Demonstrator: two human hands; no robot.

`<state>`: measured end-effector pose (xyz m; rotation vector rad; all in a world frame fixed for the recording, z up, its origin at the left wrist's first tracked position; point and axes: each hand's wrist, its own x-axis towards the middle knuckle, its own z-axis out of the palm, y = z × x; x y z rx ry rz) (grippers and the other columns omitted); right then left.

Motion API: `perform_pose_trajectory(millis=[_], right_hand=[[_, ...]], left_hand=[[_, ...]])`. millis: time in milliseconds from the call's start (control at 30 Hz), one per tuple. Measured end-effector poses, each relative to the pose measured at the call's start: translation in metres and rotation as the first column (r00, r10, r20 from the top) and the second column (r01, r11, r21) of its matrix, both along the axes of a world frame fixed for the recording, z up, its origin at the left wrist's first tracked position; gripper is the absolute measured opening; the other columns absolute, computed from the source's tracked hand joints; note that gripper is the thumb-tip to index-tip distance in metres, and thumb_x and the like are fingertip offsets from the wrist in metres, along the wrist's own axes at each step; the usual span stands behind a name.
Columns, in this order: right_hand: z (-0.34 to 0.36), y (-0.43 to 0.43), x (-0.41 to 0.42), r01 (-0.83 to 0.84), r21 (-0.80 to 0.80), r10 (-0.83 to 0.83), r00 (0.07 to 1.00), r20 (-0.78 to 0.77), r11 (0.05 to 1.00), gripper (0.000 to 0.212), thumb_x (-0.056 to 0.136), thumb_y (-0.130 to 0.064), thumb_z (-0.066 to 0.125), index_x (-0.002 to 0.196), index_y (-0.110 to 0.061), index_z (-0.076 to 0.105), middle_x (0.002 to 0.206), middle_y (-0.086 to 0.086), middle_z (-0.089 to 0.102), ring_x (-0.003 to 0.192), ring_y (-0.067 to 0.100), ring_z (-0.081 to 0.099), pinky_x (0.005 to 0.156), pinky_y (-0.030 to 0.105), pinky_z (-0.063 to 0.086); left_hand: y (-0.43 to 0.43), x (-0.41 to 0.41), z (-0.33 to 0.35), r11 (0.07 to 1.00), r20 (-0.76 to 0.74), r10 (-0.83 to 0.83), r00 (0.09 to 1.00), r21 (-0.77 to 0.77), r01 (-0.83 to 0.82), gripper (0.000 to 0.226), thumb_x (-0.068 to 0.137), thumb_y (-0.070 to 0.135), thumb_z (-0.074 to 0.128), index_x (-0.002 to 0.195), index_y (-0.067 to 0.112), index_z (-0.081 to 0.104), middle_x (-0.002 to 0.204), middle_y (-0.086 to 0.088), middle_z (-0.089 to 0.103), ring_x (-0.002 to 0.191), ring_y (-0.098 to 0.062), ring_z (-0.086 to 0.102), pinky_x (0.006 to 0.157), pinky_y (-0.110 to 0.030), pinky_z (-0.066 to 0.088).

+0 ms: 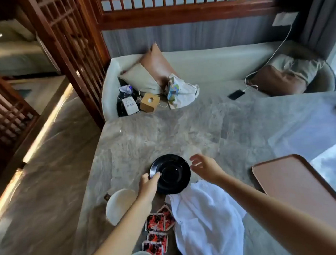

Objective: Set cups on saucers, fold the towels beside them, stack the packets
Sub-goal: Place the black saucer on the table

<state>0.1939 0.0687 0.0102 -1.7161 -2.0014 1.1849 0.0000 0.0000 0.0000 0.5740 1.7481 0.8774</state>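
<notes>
- Left hand (148, 183) pinches the near-left rim of the black saucer (172, 174).
- Right hand (203, 167), fingers loosely spread and empty, hovers just right of it.
- Nearest cup (120, 205) lies near-left of the saucer, beside the left forearm.

From where I stand, only two arms of the person show, cut off by the bottom edge of the frame. The left forearm (120, 230) at lower centre-left and the right forearm (278, 205) at lower right are both bare along their visible length. Slim wrists lead to the left hand (148, 185) and right hand (204, 167), also bare, with slightly blurred fingertips.
</notes>
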Motion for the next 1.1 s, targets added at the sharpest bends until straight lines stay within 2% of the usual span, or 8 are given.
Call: perform_pose_trajectory(millis=[67,200,533,667,767,867,967,1100], right_hand=[[-0.014,0.011,-0.001,0.021,-0.044,-0.02,1.0,0.019,0.999,0.036,0.089,-0.021,0.06,0.123,-0.011,0.055,0.118,0.009,0.063,0.104,0.023,0.062,0.091,0.032,0.048],[-0.042,0.023,-0.005,0.029,-0.141,-0.023,0.999,0.049,0.99,0.045,0.088,-0.023,0.061,0.13,-0.009,0.049,0.124,0.01,0.061,0.109,0.025,0.06,0.086,0.026,0.042],[-0.074,0.042,-0.006,0.1,-0.143,-0.101,0.995,0.001,0.985,0.054,0.084,-0.007,0.054,0.137,-0.013,0.044,0.13,0.008,0.055,0.113,0.026,0.057,0.098,0.036,0.045],[-0.077,0.048,0.007,0.234,-0.104,-0.241,0.969,-0.059,0.967,0.049,0.079,0.0,0.048,0.123,-0.02,0.057,0.115,0.005,0.065,0.097,0.022,0.063,0.084,0.036,0.052],[-0.079,0.055,0.019,0.297,-0.057,-0.3,0.952,-0.066,0.953,0.046,0.078,0.0,0.049,0.116,-0.022,0.061,0.11,0.003,0.068,0.092,0.02,0.064,0.079,0.033,0.051],[-0.082,0.063,0.03,0.345,-0.032,-0.347,0.934,-0.084,0.938,0.045,0.079,0.001,0.049,0.116,-0.022,0.063,0.107,0.003,0.069,0.089,0.021,0.065,0.076,0.031,0.051],[-0.086,0.07,0.039,0.381,-0.028,-0.382,0.919,-0.098,0.924,0.046,0.082,0.001,0.05,0.121,-0.021,0.061,0.107,0.005,0.069,0.09,0.021,0.064,0.074,0.028,0.047],[-0.092,0.072,0.044,0.401,-0.044,-0.403,0.909,-0.11,0.915,0.045,0.084,-0.003,0.053,0.124,-0.022,0.059,0.105,0.006,0.068,0.091,0.018,0.061,0.074,0.026,0.043]], left_hand=[[0.008,0.012,-0.01,0.997,-0.074,0.054,0.996,-0.057,-0.059,0.066,0.092,0.029,0.054,0.145,0.006,0.022,0.15,-0.015,0.028,0.136,-0.028,0.032,0.106,-0.036,0.029],[0.014,0.024,-0.037,0.98,-0.121,0.155,0.98,-0.108,-0.168,0.069,0.09,0.023,0.057,0.145,0.003,0.019,0.15,-0.02,0.028,0.136,-0.033,0.034,0.11,-0.041,0.031],[0.036,0.011,-0.07,0.992,-0.274,0.095,0.957,-0.058,-0.116,0.055,0.085,-0.007,0.043,0.134,0.019,0.045,0.128,-0.006,0.055,0.119,-0.026,0.05,0.102,-0.044,0.042],[0.061,0.023,-0.067,0.998,-0.267,0.055,0.962,-0.001,-0.058,0.053,0.086,-0.009,0.045,0.132,0.017,0.05,0.112,0.003,0.055,0.106,-0.017,0.051,0.099,-0.038,0.045],[0.079,0.035,-0.065,0.999,-0.232,0.015,0.973,0.044,-0.005,0.053,0.083,-0.013,0.041,0.117,0.022,0.061,0.098,0.005,0.061,0.098,-0.016,0.056,0.094,-0.038,0.048],[0.095,0.046,-0.066,0.998,-0.209,-0.018,0.978,0.057,0.031,0.055,0.08,-0.016,0.038,0.077,0.034,0.06,0.077,0.008,0.056,0.09,-0.018,0.052,0.088,-0.038,0.047],[0.105,0.052,-0.066,0.995,-0.197,-0.047,0.979,0.075,0.063,0.05,0.079,-0.016,0.037,0.078,0.027,0.061,0.084,-0.002,0.057,0.087,-0.019,0.051,0.085,-0.039,0.049],[0.108,0.055,-0.065,0.995,-0.18,-0.072,0.981,0.061,0.084,0.053,0.081,-0.014,0.038,0.074,0.034,0.059,0.087,-0.008,0.059,0.083,-0.019,0.051,0.076,-0.032,0.042]])
